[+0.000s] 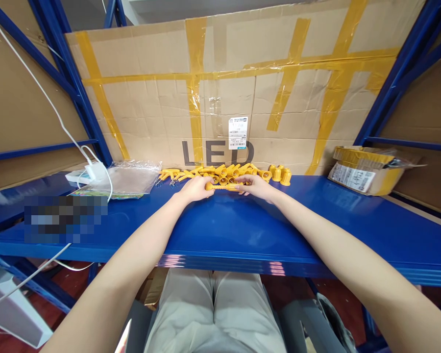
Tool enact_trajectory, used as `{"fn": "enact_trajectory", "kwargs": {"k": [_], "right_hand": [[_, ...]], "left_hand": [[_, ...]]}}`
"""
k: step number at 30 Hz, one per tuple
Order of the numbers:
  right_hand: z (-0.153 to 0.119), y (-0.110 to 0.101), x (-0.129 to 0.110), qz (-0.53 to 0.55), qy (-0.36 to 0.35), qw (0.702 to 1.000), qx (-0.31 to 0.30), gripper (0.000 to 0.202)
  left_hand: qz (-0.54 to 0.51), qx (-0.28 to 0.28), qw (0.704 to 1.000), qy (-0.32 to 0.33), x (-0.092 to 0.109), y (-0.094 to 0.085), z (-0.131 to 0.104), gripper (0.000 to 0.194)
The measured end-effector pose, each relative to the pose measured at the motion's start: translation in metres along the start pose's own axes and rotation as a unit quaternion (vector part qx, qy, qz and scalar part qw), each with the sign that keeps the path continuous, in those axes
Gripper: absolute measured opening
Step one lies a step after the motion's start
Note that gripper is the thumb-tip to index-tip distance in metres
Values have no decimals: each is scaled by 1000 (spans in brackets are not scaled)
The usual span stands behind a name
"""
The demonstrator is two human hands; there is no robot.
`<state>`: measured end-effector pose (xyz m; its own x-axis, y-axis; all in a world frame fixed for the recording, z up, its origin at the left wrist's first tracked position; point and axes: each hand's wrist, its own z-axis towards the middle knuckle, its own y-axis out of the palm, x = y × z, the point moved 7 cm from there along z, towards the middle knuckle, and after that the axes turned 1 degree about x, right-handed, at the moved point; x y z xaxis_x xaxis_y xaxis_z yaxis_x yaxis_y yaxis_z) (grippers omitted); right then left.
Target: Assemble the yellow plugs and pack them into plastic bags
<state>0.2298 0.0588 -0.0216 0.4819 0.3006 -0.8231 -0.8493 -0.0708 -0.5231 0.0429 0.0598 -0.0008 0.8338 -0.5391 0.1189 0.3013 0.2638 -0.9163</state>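
Observation:
A slim yellow plastic piece (222, 187) with a rounded left end lies level between my hands, just above or on the blue shelf top. My left hand (196, 189) pinches its rounded left end. At its other end, the bent fingers of my right hand (255, 188) are closed on the piece; my fingers partly cover it. Right behind both hands runs a row of yellow plastic parts (223, 171), some with round open cups facing me. To the left of the row are branched yellow pieces (169, 174) with small dark metal-looking bits at their ends.
Several yellow cup-shaped parts (285, 177) stand at the row's right end. An open taped carton (363, 171) sits far right. Clear plastic bags (134, 177) and a white power strip (91, 172) with cables lie left. A taped cardboard sheet (150, 113) forms the back.

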Motion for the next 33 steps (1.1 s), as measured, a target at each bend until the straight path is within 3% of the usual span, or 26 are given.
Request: {"fn": "enact_trajectory", "kwargs": {"k": [10,17,33], "right_hand": [[-3,0,7,96,48,993,-52,43],[-7,-5,6,199,59,974,-87,33],[-4,0,13,157,86,980,-87,39]], "left_hand": [[-7,-3,1000,-1,-1,1,0,28],[-14,11,1000,9,3,-4,-1,26],[-21,6,1000,7,3,-2,-1,22]]}}
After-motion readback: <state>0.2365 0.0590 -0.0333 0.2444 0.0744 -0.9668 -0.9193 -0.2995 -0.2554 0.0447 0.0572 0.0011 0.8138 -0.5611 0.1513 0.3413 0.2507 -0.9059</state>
